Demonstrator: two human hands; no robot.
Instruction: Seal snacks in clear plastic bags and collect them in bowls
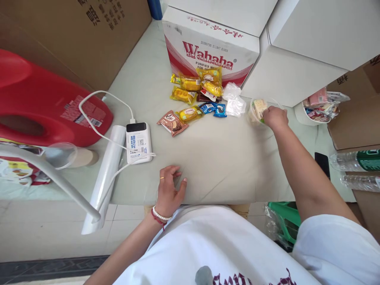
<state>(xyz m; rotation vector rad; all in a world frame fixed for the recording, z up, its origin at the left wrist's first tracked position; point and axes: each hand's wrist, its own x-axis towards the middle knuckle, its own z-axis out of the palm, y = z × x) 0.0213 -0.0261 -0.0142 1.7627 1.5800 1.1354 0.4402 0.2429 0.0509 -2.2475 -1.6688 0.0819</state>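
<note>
My right hand (276, 118) reaches to the far right of the table, its fingers closed on a pale yellow snack packet (259, 107) at a clear plastic bowl (253, 118). The fingertips are partly hidden, and part of the bowl is behind the hand. Near the table's front edge rests my left hand (171, 188), with fingers loosely bent, thumb apart and nothing held. Beyond it lie a brown snack packet (172, 123), several yellow-wrapped cakes (190, 114), blue packets (219, 110) and crumpled clear plastic bags (235, 105).
A Wahaha carton (212, 47) stands behind the snacks. To the left are a power bank (139, 142) with a white cable, a plastic roll (103, 182) and a red jug (44, 99). A white tub of packets (311, 114) and a dark phone-like slab (322, 164) lie right.
</note>
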